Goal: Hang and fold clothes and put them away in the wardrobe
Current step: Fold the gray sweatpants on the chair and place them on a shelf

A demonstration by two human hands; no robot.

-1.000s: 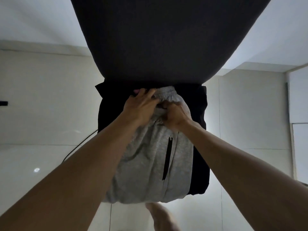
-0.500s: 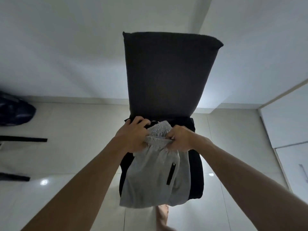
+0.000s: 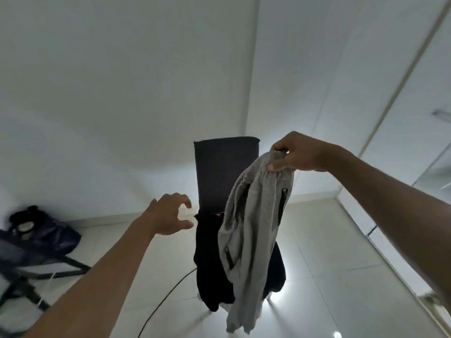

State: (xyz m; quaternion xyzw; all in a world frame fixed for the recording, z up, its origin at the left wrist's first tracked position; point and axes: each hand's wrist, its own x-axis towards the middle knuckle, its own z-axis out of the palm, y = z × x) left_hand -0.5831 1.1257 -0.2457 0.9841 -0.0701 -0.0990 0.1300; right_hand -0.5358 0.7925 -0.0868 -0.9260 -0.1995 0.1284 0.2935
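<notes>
I see a dark upholstered chair (image 3: 220, 172) at frame centre, black clothes (image 3: 207, 262) draped over its seat, on the glossy white tiled floor (image 3: 329, 276).

A person's right hand (image 3: 299, 154) grips grey shorts (image 3: 253, 230) by the waistband, holding them aloft before a dark chair (image 3: 225, 172) draped with black clothing (image 3: 210, 259), while the left hand (image 3: 168, 215) hovers empty, fingers loosely curled, above a white tiled floor (image 3: 329, 276).

White walls (image 3: 122, 81) meet glossy pale floor tiles (image 3: 341, 276); dark upright chair back (image 3: 219, 172) centre, black cable (image 3: 166, 298) on floor, folding stand (image 3: 36, 259) left.
</notes>
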